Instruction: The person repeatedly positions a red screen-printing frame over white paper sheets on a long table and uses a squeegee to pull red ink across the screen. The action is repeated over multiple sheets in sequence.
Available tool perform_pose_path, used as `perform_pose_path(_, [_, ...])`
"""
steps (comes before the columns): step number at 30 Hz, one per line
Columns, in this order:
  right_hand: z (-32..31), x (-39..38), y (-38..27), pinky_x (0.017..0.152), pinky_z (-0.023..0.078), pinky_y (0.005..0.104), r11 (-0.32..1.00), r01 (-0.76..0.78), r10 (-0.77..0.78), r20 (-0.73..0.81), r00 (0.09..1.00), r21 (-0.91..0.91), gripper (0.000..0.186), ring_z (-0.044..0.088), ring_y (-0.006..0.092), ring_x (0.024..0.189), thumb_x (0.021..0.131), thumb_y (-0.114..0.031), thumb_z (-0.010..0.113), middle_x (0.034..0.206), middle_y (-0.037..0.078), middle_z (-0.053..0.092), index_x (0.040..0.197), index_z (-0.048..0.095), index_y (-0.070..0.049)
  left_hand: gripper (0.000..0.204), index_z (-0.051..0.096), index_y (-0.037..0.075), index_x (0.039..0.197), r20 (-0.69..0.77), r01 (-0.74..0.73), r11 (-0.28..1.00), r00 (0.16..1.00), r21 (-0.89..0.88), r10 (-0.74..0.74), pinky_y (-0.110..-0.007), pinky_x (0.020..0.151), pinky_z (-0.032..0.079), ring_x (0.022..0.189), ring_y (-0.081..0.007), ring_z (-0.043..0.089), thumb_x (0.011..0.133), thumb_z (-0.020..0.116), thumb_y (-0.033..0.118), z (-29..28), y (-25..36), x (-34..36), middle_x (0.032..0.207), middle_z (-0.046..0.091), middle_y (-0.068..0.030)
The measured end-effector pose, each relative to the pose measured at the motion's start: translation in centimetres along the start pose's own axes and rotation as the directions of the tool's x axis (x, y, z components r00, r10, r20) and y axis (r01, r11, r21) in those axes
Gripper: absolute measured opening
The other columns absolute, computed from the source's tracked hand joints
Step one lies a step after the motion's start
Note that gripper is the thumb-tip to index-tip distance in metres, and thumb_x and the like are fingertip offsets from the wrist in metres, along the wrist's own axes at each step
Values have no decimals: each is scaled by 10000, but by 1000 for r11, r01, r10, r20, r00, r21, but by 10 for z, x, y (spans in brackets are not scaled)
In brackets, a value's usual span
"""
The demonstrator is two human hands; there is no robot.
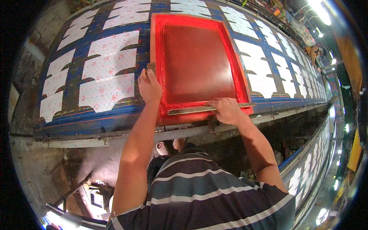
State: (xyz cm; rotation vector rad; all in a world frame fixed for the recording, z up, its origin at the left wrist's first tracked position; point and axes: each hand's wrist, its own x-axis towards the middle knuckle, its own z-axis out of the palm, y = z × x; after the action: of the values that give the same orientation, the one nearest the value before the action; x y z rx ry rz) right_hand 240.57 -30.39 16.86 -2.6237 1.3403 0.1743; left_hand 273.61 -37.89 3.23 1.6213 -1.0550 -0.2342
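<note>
Head view shows a rectangular screen frame smeared with bright red point(199, 61), its inner panel dark and glossy, lying on a long blue-stained surface point(96, 122). The left hand point(150, 86) is curled around the frame's left edge, near its middle. The right hand point(227, 111) is closed over a long, narrow, brownish bar point(188, 110), right of the bar's centre; the bar lies across the frame's near end. Rows of white cut panels point(108, 57) flank the frame, those on the left bearing small pink and blue marks.
</note>
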Motion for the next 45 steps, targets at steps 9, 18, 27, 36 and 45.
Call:
perform_pose_path(9, [27,-2,-5,1043,605,496,997,75,-69,-221,973,22,579,764,351,1148,813,-97,745,1266,111,783,1387,777,-166,618,643,-81,1482,36,93,993,995,-66,-91,-536,1191,481,1368,-492,617,1191,515,448,0,-2,0,1459,658,-322])
perform_pose_path(18, [17,147,68,952,611,512,995,68,-87,-330,940,-71,548,777,366,1056,815,-38,714,1164,137,786,1344,791,-159,522,620,-106,1517,45,164,979,986,-120,-160,-489,1252,438,1420,-431,612,1222,503,309,-2,-5,-5,1507,657,-296])
perform_pose_path(27, [-17,361,186,893,648,534,989,39,-96,-418,904,-141,375,797,389,978,887,-115,706,1088,136,795,1244,807,-173,510,588,-111,1535,-18,266,959,963,-101,-269,-463,1276,417,1458,-352,592,1226,460,274,-10,5,-15,1532,647,-253])
perform_pose_path(36, [-63,482,256,949,648,536,994,33,-68,-359,931,-103,388,799,379,1119,927,-114,668,1164,145,821,1282,812,-176,582,591,-83,1568,-8,272,948,961,166,-275,-465,1260,414,1441,-334,590,1239,396,356,-15,23,-11,1538,648,-226])
perform_pose_path(45, [-80,489,269,960,653,571,992,12,-40,-221,974,-127,311,808,418,1119,917,-175,681,1140,213,836,1161,848,-79,574,630,-82,1523,-39,305,936,952,177,-303,-453,1229,447,1395,-320,623,1247,398,364,-11,21,-10,1503,677,-225])
